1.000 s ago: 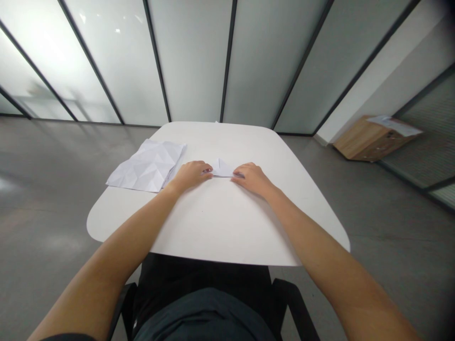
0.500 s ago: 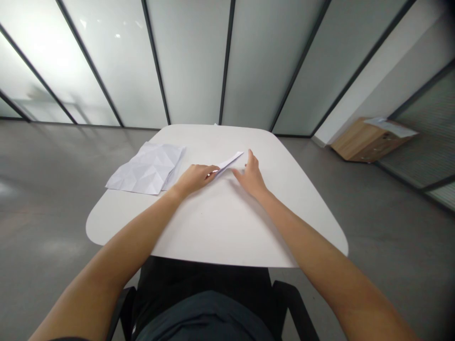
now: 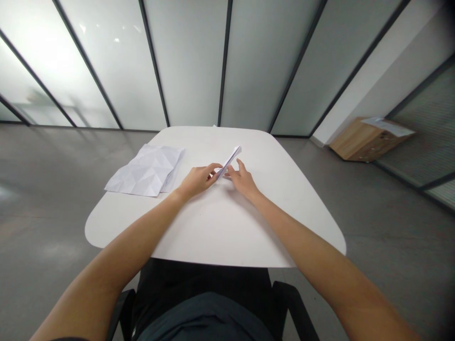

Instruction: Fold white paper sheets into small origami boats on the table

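Note:
Near the table's middle, my left hand (image 3: 199,180) grips the lower end of a narrow strip of folded white paper (image 3: 231,157) between thumb and fingers. The strip slants up and away to the right, its far end off the table. Close against its right side is my right hand (image 3: 243,181), fingers apart and one raised. Its fingertips reach the strip near the left hand's grip; whether they touch it, I cannot tell. Left of my hands lie creased white paper sheets (image 3: 145,170), overlapping on the table.
The white table (image 3: 227,232) has rounded corners and stands before a frosted glass partition (image 3: 188,61). A wooden cabinet (image 3: 359,139) with papers on top is on the floor at the right. Black chair armrests (image 3: 293,298) flank my lap.
The folded paper has tilted more steeply, its far end rising. My right hand has moved left and closer to the paper and my left hand, which keeps its hold.

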### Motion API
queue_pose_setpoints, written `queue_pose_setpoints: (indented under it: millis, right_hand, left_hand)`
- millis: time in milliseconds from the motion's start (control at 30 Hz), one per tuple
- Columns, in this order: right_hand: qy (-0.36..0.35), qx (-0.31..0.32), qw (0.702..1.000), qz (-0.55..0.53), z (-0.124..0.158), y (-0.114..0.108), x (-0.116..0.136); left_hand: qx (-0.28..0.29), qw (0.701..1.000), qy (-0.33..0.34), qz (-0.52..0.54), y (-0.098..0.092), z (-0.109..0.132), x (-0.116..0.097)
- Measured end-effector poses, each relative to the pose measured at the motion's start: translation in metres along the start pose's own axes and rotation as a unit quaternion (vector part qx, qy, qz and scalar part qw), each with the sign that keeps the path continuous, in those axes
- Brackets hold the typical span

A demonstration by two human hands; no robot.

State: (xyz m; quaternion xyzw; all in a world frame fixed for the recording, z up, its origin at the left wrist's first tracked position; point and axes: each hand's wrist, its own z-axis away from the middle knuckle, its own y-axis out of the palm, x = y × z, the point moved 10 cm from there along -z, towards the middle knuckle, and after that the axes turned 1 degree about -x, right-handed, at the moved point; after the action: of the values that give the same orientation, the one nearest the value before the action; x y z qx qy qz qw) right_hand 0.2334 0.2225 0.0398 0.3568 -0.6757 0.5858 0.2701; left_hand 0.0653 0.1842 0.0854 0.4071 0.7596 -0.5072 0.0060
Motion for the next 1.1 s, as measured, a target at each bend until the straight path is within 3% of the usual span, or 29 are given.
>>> queue_pose_setpoints:
  millis: [300,700,867,967,1100]
  right_hand:
    - [-0.024,-0.006,0.999,-0.021,0.003,-0.001,0.008]
    - [-0.131,0.014,0.986,0.103,0.012,0.004,0.034]
    - [-0.16,-0.002,0.981,0.111,0.011,0.001,0.035]
    - [-0.159,-0.011,0.985,0.074,0.007,-0.005,0.032]
    - [-0.126,-0.003,0.992,-0.009,-0.001,-0.007,0.019]
  left_hand:
    - [0.025,0.998,-0.033,0.053,0.006,0.001,0.005]
    - [0.006,0.981,-0.196,-0.006,0.006,0.003,0.051]
    - [-0.003,0.978,-0.197,0.066,0.008,0.003,0.064]
    - [0.008,0.948,-0.225,0.224,0.021,0.006,0.074]
    - [0.014,0.858,-0.274,0.435,0.038,0.01,0.079]
